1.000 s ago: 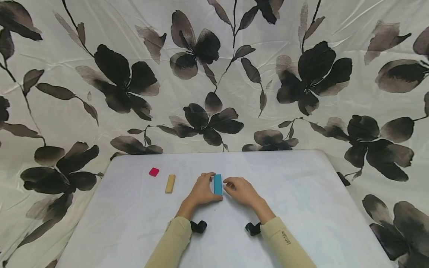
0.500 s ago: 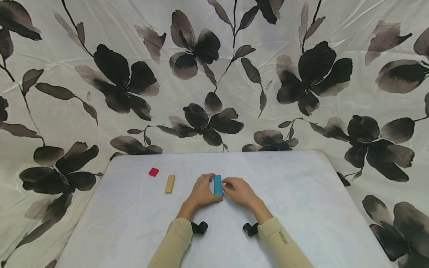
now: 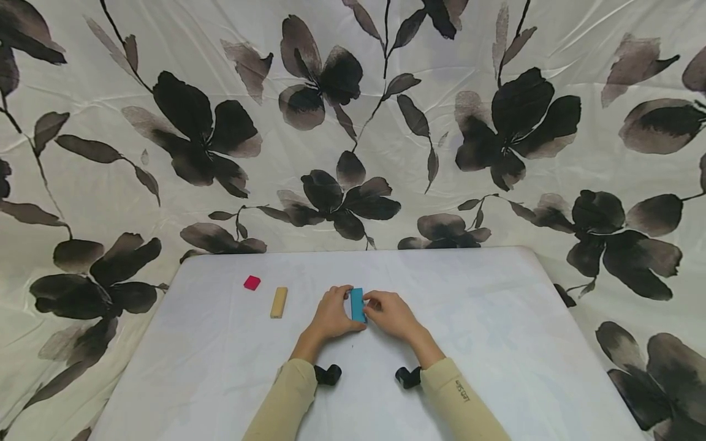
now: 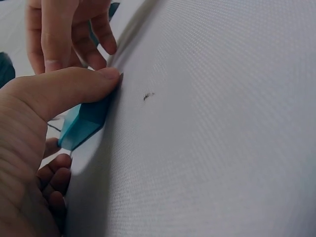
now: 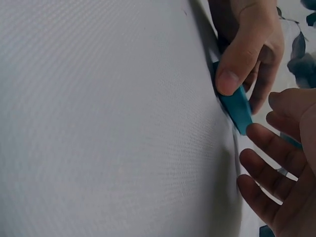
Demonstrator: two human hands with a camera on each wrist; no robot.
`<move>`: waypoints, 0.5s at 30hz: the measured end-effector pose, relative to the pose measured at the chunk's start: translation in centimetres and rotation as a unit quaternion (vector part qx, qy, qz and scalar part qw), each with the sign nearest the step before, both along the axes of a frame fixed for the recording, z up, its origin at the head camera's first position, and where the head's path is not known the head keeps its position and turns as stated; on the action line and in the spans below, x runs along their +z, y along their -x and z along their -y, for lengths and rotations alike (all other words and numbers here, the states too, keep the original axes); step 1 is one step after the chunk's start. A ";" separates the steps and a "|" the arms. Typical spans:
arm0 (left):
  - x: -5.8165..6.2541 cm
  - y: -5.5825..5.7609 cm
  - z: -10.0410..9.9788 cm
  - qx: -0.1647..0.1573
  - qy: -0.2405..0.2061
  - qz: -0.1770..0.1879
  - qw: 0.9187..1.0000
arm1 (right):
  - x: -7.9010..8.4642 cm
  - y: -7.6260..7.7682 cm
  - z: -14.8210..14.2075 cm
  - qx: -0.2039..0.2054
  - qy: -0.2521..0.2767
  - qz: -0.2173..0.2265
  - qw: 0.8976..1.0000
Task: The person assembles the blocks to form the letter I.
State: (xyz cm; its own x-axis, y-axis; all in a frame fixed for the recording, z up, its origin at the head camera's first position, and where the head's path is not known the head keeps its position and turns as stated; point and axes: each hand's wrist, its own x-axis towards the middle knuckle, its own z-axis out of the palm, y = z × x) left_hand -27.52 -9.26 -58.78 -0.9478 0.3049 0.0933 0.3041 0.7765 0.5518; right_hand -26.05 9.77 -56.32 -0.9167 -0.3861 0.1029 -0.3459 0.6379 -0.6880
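Note:
A blue rectangular block lies lengthwise on the white table between the two hands. My left hand holds it by its ends, the thumb at the near end and the fingers at the far end. In the left wrist view, that thumb presses against the block. On the other side is my right hand, its fingertips right at the block's long right edge. The right wrist view shows the right hand's fingers loosely bent and spread, one fingertip at the block's corner.
Left of the hands, a tan block lies on the white table. Farther left and back is a small red block. A floral cloth hangs behind the table's far edge. Both wrists wear black cameras.
My right hand has moved slightly left, bringing its fingertips up to the blue block's edge. The left hand keeps its hold, and the other blocks stay put.

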 end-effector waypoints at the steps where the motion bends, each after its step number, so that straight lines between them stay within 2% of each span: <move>1: -0.1 0.0 0.0 -0.001 0.001 -0.001 1.000 | -0.1 0.1 0.0 -0.002 0.007 0.002 1.000; 15: 0.0 0.0 0.1 -0.001 -0.006 0.015 1.000 | -1.0 0.8 0.3 -0.010 0.081 0.021 0.996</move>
